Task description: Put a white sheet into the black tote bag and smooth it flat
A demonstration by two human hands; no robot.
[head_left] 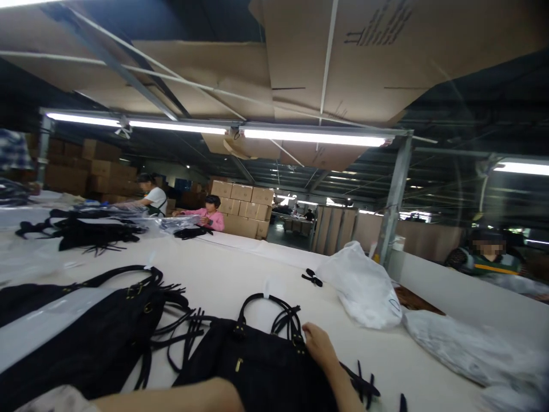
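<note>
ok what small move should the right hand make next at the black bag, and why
Perhaps ease the black strips away from the handle. They look bunched beside its right side, and the right hand is already close by, at the right top corner of the black bag, so it would have little way to go.

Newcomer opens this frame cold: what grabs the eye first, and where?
Probably the black handbag at bottom centre on the white table, handles looped up, with the person's right hand at its upper right edge. Next, the row of glowing tube lights running across overhead. Then the crumpled white plastic bag to the right, bright beside the black goods.
</note>
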